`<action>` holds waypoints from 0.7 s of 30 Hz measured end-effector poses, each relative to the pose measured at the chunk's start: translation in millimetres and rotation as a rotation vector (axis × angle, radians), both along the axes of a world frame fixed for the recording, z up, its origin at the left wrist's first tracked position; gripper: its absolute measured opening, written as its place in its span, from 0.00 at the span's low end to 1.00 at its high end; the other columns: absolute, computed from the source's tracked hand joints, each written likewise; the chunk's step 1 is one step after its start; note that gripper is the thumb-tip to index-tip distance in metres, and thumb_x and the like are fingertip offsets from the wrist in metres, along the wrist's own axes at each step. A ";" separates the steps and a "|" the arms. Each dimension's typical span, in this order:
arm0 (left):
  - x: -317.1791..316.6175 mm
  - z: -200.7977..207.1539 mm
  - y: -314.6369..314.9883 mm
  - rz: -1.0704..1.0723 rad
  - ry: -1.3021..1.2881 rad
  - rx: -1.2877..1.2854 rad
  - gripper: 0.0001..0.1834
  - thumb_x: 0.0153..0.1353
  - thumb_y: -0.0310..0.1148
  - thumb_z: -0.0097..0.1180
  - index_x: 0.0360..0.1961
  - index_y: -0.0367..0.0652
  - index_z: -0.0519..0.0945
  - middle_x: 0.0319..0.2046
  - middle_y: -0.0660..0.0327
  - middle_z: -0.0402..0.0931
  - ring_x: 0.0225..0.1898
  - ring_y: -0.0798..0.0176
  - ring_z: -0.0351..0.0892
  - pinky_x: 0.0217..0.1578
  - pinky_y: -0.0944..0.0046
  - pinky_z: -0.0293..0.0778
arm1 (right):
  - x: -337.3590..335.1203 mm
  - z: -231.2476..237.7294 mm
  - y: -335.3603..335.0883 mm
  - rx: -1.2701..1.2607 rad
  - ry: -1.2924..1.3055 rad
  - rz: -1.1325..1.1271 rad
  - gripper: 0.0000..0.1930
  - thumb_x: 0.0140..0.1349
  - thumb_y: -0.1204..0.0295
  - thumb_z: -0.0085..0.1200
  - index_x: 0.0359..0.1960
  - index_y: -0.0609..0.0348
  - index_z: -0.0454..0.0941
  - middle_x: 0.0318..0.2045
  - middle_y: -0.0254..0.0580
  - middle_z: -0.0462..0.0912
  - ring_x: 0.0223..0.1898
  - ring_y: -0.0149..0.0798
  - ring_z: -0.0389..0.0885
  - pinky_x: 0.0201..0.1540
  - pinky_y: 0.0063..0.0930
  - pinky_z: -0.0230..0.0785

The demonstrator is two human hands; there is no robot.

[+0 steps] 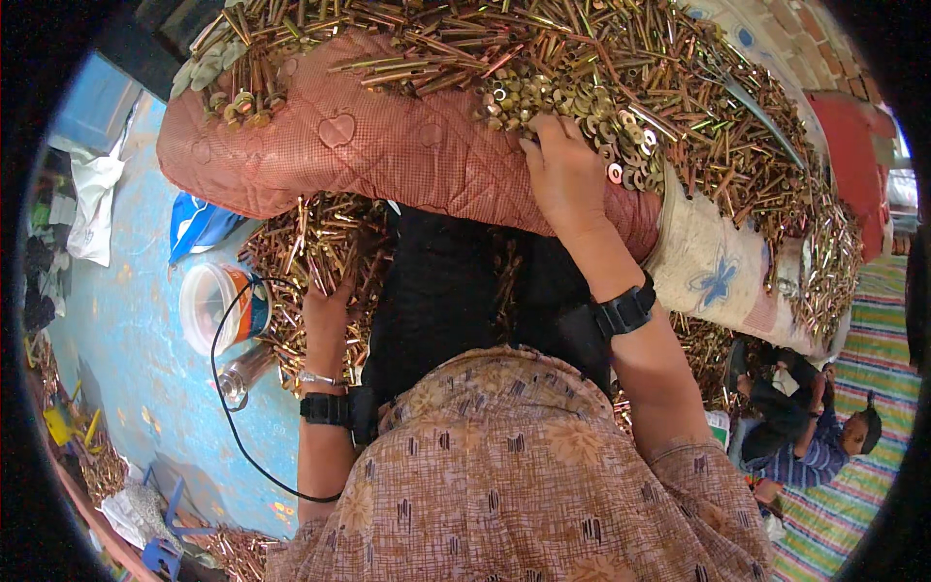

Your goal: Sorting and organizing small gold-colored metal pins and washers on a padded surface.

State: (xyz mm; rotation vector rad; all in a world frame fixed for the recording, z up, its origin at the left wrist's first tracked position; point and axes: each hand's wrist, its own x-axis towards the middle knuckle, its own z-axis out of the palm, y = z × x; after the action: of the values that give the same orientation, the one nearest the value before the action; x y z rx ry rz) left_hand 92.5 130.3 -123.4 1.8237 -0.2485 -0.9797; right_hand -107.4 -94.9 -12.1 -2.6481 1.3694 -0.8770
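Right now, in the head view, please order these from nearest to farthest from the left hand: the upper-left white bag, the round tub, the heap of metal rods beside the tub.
From the left hand:
1. Heap of metal rods: right at its fingers.
2. Round tub: just left.
3. White bag: far left.

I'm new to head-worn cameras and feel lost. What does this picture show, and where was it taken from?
There is no machine here: these are a person's bare hands. The single picture comes from a fisheye camera on the person's head, looking down, so straight edges bend near the rim. In front is a red quilted cloth, with heaped washers and thin metal rods along its far side. The right hand has its fingertips at the washers; the left hand is at a lower pile of metal pieces. Whether either hand grips a piece is too hidden to tell.
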 end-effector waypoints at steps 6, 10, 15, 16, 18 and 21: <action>-2.9 9.9 3.1 -0.070 -0.193 0.025 0.11 0.53 0.28 0.55 0.37 0.35 0.73 0.25 0.59 0.77 0.18 0.67 0.74 0.14 0.70 0.71 | -8.1 -1.5 1.9 0.046 -0.048 0.033 0.10 0.51 0.76 0.53 0.35 0.60 0.70 0.33 0.50 0.75 0.32 0.53 0.75 0.34 0.38 0.69; -1.0 8.3 6.0 -0.156 -0.495 0.127 0.11 0.53 0.33 0.57 0.33 0.36 0.74 0.19 0.59 0.75 0.14 0.67 0.73 0.13 0.67 0.68 | -12.7 -5.5 4.5 0.024 -0.104 0.049 0.09 0.51 0.78 0.52 0.34 0.62 0.70 0.33 0.52 0.75 0.34 0.53 0.75 0.36 0.37 0.69; -6.8 24.4 1.8 -0.142 -0.463 0.128 0.13 0.53 0.35 0.57 0.33 0.36 0.74 0.18 0.60 0.75 0.14 0.68 0.73 0.15 0.68 0.68 | -16.9 -2.9 22.1 0.207 -0.364 0.109 0.09 0.51 0.76 0.53 0.33 0.61 0.69 0.30 0.51 0.76 0.31 0.50 0.76 0.33 0.37 0.69; -9.6 30.8 -1.2 -0.085 -0.271 0.123 0.12 0.54 0.35 0.56 0.33 0.36 0.74 0.18 0.60 0.75 0.15 0.69 0.73 0.16 0.69 0.68 | -18.1 -5.0 26.8 0.334 -0.448 0.168 0.09 0.52 0.75 0.53 0.34 0.62 0.70 0.29 0.47 0.76 0.30 0.45 0.76 0.33 0.33 0.68; -17.9 49.9 -5.4 -0.112 -0.124 0.000 0.12 0.54 0.35 0.56 0.33 0.37 0.74 0.19 0.60 0.75 0.17 0.70 0.74 0.17 0.71 0.68 | -17.8 1.5 43.8 0.678 -0.593 0.210 0.07 0.53 0.75 0.52 0.34 0.62 0.72 0.24 0.36 0.74 0.25 0.29 0.71 0.29 0.21 0.64; -32.6 76.9 -11.7 -0.161 0.093 -0.094 0.08 0.54 0.32 0.55 0.32 0.38 0.74 0.21 0.60 0.77 0.21 0.72 0.74 0.18 0.74 0.68 | -17.9 3.2 62.4 1.140 -0.847 0.256 0.05 0.54 0.76 0.51 0.32 0.62 0.72 0.23 0.31 0.72 0.23 0.24 0.68 0.26 0.16 0.60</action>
State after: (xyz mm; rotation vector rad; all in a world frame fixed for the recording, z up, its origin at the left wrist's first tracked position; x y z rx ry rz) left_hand 59.9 118.7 -46.5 1.6872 -0.3826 -1.1429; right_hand -125.3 -32.6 -8.9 -1.2959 0.8400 -0.7021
